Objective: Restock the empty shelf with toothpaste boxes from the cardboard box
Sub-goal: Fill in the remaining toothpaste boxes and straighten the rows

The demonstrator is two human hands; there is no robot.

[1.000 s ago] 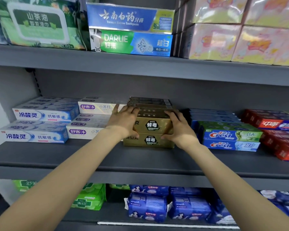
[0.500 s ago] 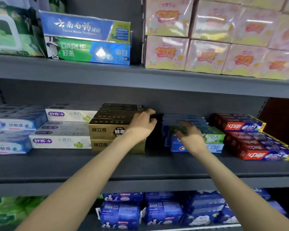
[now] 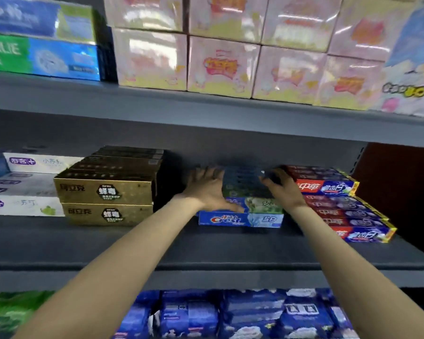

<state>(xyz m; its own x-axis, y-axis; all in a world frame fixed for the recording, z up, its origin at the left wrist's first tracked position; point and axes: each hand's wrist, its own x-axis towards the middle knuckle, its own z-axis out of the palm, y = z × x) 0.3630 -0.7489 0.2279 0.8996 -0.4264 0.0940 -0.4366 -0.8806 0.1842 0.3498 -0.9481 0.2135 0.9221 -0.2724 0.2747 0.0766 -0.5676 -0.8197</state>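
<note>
From the head camera we see our left hand (image 3: 207,189) and right hand (image 3: 285,189) flat, fingers straight, pressing either side of the blue-and-green Crest toothpaste box stack (image 3: 245,211) on the grey metal shelf (image 3: 206,245), between gold boxes (image 3: 105,192) and red boxes (image 3: 340,204).

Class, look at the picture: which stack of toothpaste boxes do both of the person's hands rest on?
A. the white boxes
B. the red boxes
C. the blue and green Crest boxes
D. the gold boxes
C: the left hand and right hand flank the stack of blue and green Crest toothpaste boxes.
</note>
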